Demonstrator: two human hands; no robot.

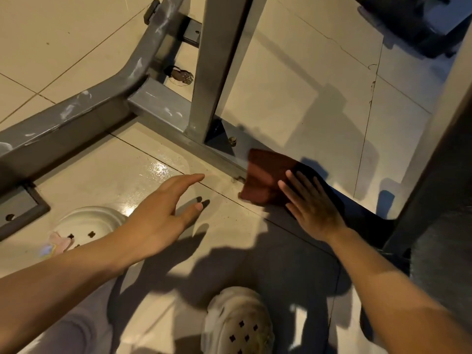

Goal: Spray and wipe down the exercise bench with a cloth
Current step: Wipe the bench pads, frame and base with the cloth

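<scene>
Dark red cloth (265, 176) lies flat across the grey steel base rail (163, 112) of the bench frame, near the bolted foot of the upright post (217, 62). Right hand (313, 204) presses it down, fingers (293, 186) straight and spread over the cloth's near-right part; the rest of the cloth sticks out beyond the fingertips. Left hand (163, 213) hovers over the tiled floor (293, 98), fingers extended, relaxed, holding nothing. Wet sheen on the tile beside the rail. White clogs (237, 325) below.
</scene>
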